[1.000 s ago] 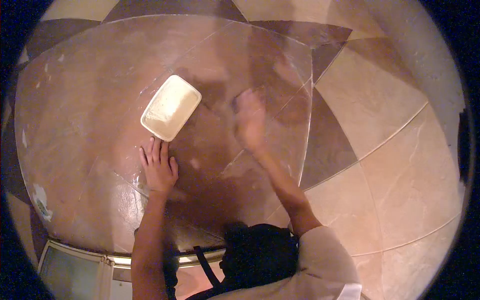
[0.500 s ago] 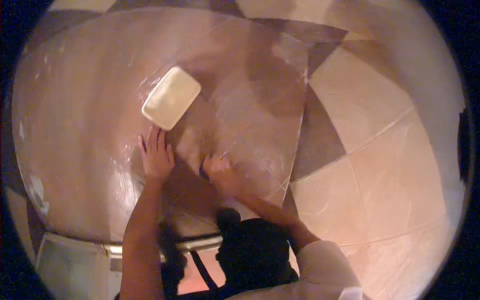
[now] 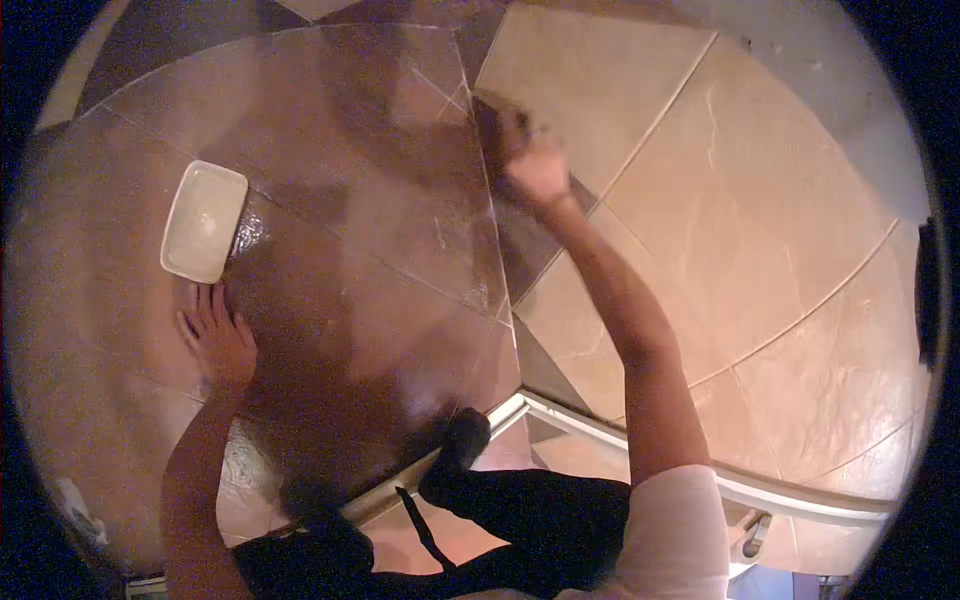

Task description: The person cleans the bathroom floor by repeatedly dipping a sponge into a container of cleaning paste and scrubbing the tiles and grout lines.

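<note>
A cream rectangular tub [image 3: 204, 222] with a rim stands on the wet brown tiled floor [image 3: 370, 250], left of the middle. My left hand [image 3: 220, 345] lies flat just below it, fingers spread, with the fingertips at the tub's near edge. Farther up and to the right, my right hand [image 3: 540, 170] is closed around a small dark object [image 3: 515, 125], blurred by motion, so its kind does not show. It is at the seam where the brown floor meets the paler tiles.
Large pale tiles [image 3: 740, 230] with light grout lines rise on the right. A white metal track [image 3: 800, 495] runs along the near side, with a corner near my knees. My dark-clad legs [image 3: 540, 515] are at the bottom. Wet patches glisten on the floor.
My view has turned right, so the tub and left hand appear farther left. My right hand has moved away from the middle of the floor, up and right to the seam.
</note>
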A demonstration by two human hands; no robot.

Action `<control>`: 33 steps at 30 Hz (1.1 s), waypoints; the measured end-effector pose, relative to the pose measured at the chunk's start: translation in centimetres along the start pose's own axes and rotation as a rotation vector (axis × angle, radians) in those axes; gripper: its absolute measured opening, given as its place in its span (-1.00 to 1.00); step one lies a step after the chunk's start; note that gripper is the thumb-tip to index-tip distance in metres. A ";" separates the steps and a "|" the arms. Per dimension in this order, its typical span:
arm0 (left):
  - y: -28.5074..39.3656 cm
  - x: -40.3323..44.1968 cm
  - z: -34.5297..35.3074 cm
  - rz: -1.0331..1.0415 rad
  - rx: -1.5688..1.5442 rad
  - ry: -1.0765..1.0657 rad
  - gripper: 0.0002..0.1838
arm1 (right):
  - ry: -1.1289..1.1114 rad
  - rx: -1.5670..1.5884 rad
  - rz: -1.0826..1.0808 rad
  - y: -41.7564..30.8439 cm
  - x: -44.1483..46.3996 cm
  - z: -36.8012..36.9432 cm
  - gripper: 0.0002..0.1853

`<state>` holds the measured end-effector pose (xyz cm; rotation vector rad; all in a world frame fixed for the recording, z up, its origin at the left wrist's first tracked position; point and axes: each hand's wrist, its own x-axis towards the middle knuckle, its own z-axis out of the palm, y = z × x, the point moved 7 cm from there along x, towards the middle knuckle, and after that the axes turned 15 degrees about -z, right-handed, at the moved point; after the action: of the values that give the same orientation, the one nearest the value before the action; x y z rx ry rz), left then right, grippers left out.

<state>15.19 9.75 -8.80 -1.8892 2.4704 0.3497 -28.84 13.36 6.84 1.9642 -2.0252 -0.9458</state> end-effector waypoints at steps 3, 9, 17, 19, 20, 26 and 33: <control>-0.4 0.7 -0.3 0.013 -0.014 0.057 -0.38 | -0.121 -0.447 -0.158 1.1 -1.9 2.6 -0.39; -0.6 0.3 -1.0 0.050 -0.078 0.039 -0.39 | -0.333 -0.120 -0.467 -9.8 -21.1 18.9 -0.36; -0.4 0.6 0.5 0.027 -0.022 0.051 -0.37 | 0.039 -0.328 -0.168 -0.3 2.8 7.1 -0.42; -0.6 0.1 0.5 0.054 -0.048 0.068 -0.36 | -0.101 -0.485 -0.186 -3.3 -2.2 8.5 -0.42; -0.4 0.5 0.2 0.067 -0.088 0.112 -0.35 | -0.246 -0.490 -0.281 -6.0 -6.2 9.1 -0.41; -0.5 0.3 0.0 0.044 -0.131 0.118 -0.34 | -0.380 -0.322 -0.533 -8.2 -17.9 13.3 -0.40; -0.9 0.5 0.1 0.060 -0.095 0.115 -0.32 | 0.024 -0.411 -0.100 1.0 3.3 5.2 -0.48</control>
<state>15.91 9.02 -9.10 -1.9257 2.6336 0.3772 -32.81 11.82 2.31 1.8474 -1.5727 -1.2363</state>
